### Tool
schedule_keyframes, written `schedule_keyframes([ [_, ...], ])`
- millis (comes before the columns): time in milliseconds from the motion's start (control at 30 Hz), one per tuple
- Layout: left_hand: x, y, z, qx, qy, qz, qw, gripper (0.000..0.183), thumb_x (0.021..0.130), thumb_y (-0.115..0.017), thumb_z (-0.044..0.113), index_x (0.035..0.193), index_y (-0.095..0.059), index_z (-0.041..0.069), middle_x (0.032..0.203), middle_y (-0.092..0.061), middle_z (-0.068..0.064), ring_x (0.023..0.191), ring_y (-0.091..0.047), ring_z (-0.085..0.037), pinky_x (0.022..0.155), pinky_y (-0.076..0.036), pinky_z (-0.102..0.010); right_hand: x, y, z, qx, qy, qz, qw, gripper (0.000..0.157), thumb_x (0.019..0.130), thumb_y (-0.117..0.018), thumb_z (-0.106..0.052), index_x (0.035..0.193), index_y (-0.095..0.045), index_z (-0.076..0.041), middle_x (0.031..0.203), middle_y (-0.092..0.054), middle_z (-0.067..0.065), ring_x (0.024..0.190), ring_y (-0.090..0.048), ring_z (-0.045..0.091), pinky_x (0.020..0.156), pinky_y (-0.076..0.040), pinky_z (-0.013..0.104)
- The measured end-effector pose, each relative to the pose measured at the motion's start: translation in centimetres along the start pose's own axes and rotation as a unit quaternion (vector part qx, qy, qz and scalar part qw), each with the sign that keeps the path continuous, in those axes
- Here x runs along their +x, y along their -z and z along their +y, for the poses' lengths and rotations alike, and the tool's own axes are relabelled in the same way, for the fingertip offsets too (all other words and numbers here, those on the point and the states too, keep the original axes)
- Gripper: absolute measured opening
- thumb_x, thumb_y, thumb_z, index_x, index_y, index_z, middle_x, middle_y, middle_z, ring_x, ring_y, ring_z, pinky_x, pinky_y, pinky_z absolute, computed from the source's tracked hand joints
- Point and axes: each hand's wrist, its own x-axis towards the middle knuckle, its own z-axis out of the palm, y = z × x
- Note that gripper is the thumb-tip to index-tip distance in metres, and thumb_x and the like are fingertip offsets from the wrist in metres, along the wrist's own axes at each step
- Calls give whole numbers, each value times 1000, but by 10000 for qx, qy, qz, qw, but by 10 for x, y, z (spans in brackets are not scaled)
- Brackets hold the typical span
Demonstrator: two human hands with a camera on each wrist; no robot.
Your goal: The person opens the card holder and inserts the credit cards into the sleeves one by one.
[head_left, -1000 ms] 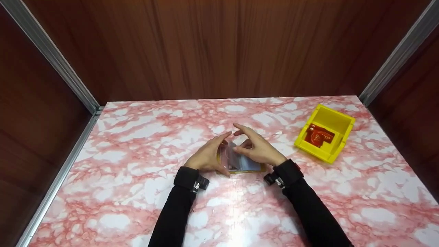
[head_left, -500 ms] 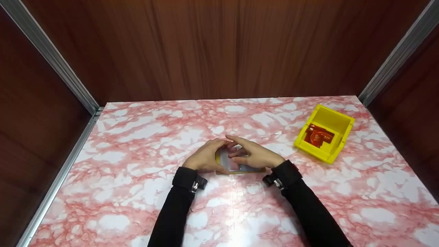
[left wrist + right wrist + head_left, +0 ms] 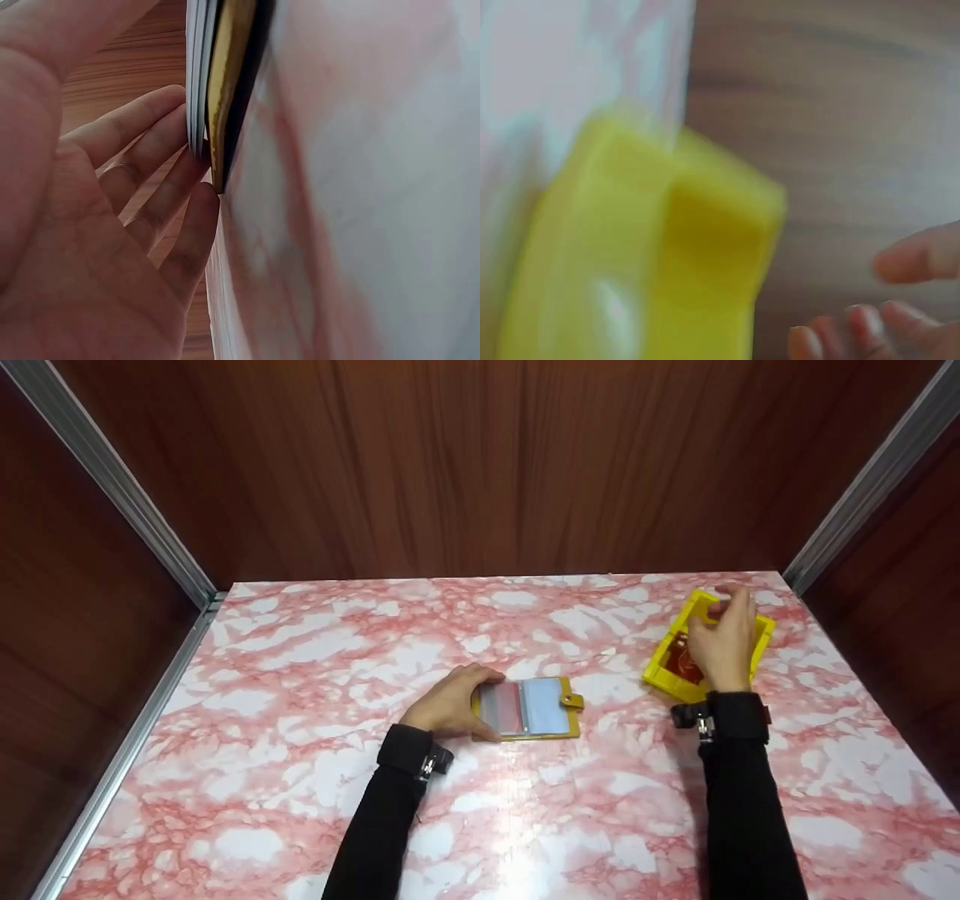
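Observation:
An open yellow card holder (image 3: 572,726) with clear sleeves lies on the table, its snap strap to the right. A pinkish-red card (image 3: 510,706) shows through the left-hand sleeves. My left hand (image 3: 446,705) holds the card holder at its left end, thumb on the near edge and fingers on the far edge. In the left wrist view, fingers (image 3: 199,225) touch the edge of its cover and sleeves. My right hand (image 3: 724,649) is over the yellow bin (image 3: 675,687), fingers loosely bent and holding nothing. Red cards (image 3: 682,661) lie inside the bin, partly hidden by that hand.
A pink-and-white marbled table (image 3: 315,652) carries everything. Dark wood panels (image 3: 465,472) stand behind it and at both sides, with metal corner posts (image 3: 127,495). The bin sits towards the table's back right.
My right hand has left the card holder's sleeves and moved right and away to the yellow bin. The sleeves now lie flat and open. My left hand has stayed on the card holder.

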Motion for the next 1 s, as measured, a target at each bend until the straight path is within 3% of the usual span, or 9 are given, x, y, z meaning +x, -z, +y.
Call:
schedule_keyframes([
  [67, 0, 0, 0, -29, 7, -5, 10000, 93, 65, -99, 31, 147, -57, 17, 140, -57, 1, 132, -48, -20, 115, -41, -38, 4, 0, 13, -441, -328, -250, 9982, 59, 97, -57, -6, 152, -37, -2, 135, -46, 24, 123, -47, 38, 107, -40, 47],
  [233, 1, 0, 2, -7, -13, -27, 10000, 93, 66, -98, 33, 148, -56, 18, 141, -56, 0, 132, -48, -19, 115, -40, -37, 6, -9, 34, -1045, -611, -1038, 9872, 66, 94, -61, -9, 154, -36, 3, 144, -40, 36, 130, -42, 50, 113, -36, 60],
  [367, 1, 0, 2, 1, -14, -49, 10000, 94, 67, -98, 33, 148, -55, 18, 141, -56, 1, 131, -48, -19, 114, -41, -37, 5, -12, 44, -1711, -806, -1650, 9680, 77, 92, -65, -18, 157, -31, 5, 147, -32, 43, 130, -38, 58, 114, -32, 65],
  [500, 0, 0, 1, -29, -50, -51, 10000, 93, 67, -98, 32, 148, -55, 17, 141, -56, 0, 131, -48, -20, 113, -42, -38, 4, -12, 46, -2122, -937, -2010, 9517, 72, 94, -64, -22, 153, -35, 7, 145, -35, 43, 129, -35, 59, 114, -27, 67],
  [700, 0, 0, -1, -28, -28, -15, 10000, 93, 66, -98, 31, 148, -56, 17, 141, -56, 0, 133, -48, -20, 115, -41, -38, 4, -15, 41, -2202, -998, -1850, 9525, 72, 93, -67, -19, 154, -38, 6, 146, -39, 42, 133, -32, 60, 118, -21, 66],
  [867, 0, 0, -2, -6, -34, -18, 10000, 94, 66, -98, 32, 148, -55, 17, 141, -56, 0, 133, -48, -19, 115, -41, -37, 2, -18, 39, -2110, -982, -1506, 9608, 74, 90, -71, -16, 153, -40, 8, 148, -36, 45, 136, -29, 65, 122, -10, 70],
  [1000, 0, -1, -2, 1, -31, -30, 10000, 94, 66, -98, 32, 148, -55, 17, 141, -56, 0, 132, -48, -20, 114, -41, -37, 1, -20, 41, -1841, -1095, -1293, 9682, 80, 90, -75, -16, 156, -36, 7, 152, -34, 43, 140, -26, 63, 123, -12, 68],
])
